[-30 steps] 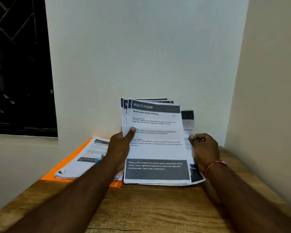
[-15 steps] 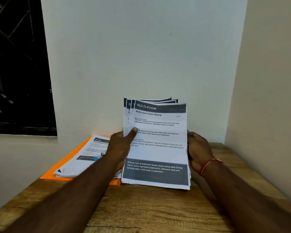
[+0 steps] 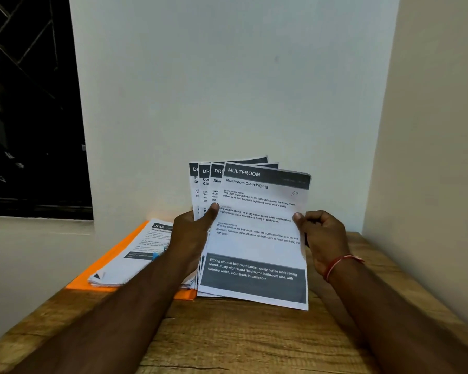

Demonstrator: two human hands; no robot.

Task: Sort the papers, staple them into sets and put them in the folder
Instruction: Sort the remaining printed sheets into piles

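Wider fan of papers [image 3: 254, 238] between hands [image 3: 192, 233] [image 3: 324, 236]

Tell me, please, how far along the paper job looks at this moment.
Looks done: one stack of papers lies on the orange folder; whether it is stapled, I cannot tell. In hand: the left hand and right hand hold a fanned set of sheets, the MULTI-ROOM page in front. Left: squaring and stapling this set, then filing it; no stapler shows.
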